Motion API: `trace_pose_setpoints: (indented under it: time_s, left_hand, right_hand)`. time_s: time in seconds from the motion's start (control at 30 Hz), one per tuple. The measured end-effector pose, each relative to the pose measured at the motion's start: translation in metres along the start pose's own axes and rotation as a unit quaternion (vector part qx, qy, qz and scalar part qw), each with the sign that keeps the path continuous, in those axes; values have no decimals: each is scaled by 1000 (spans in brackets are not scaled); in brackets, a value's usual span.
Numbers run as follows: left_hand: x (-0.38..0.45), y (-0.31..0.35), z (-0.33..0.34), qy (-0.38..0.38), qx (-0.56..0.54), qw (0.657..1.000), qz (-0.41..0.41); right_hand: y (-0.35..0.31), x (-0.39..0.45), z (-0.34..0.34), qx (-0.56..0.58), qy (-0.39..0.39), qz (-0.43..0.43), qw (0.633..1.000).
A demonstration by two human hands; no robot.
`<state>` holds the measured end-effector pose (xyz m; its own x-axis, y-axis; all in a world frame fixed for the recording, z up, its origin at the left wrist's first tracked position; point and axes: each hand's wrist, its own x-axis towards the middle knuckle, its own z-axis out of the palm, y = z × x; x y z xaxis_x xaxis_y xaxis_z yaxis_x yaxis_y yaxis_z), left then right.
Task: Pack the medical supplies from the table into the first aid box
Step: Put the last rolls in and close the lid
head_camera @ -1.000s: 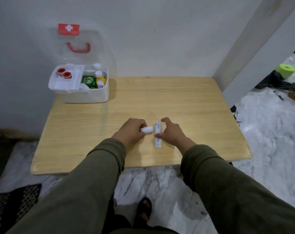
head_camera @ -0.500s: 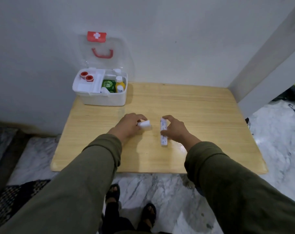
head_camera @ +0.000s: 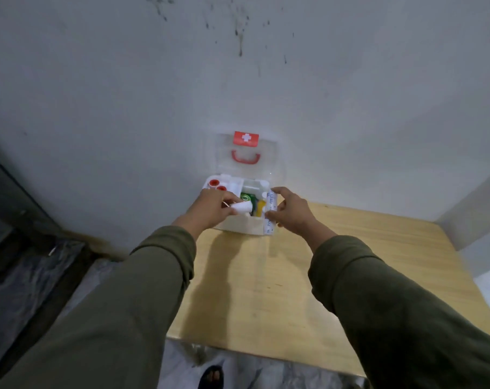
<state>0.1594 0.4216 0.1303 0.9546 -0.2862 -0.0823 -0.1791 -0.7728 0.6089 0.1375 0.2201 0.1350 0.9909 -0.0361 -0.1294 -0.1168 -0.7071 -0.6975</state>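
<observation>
The white plastic first aid box sits at the far left corner of the pale wooden table, against the wall, its clear lid standing open. Inside I can make out two red-capped containers on the left and a green packet with something yellow beside it in the middle.

My left hand pinches a small white roll over the box's near edge, fingers curled round it. My right hand grips a long, slim white packet with blue print by its side, held upright at the box's right wall, its lower end hanging in front of the wall.

I judge the long packet the risk: it looks longer than the free compartment is deep, so dropped upright it could stick out and stop the lid closing, or tip over the wall onto the table. Its wrapper looks smooth, likely slippery. The roll looks soft and round, so it could wander if let go above the rim rather than inside.
</observation>
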Motion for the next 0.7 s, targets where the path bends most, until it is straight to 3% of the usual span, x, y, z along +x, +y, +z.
trace_pose_setpoints:
  time_s: [0.2,0.57,0.7]
  left_hand:
    - [23,-47,-40,45,-33,998,-11]
    - [72,-92,-31,-88,30,996,13]
    - [81,-98,-30,-104,26,994,20]
  right_hand:
    - [-43,47,34,28,-8,12,1000]
    - [-48,106,86,18,6,83,996]
    - [-45,113,90,16,8,104,994]
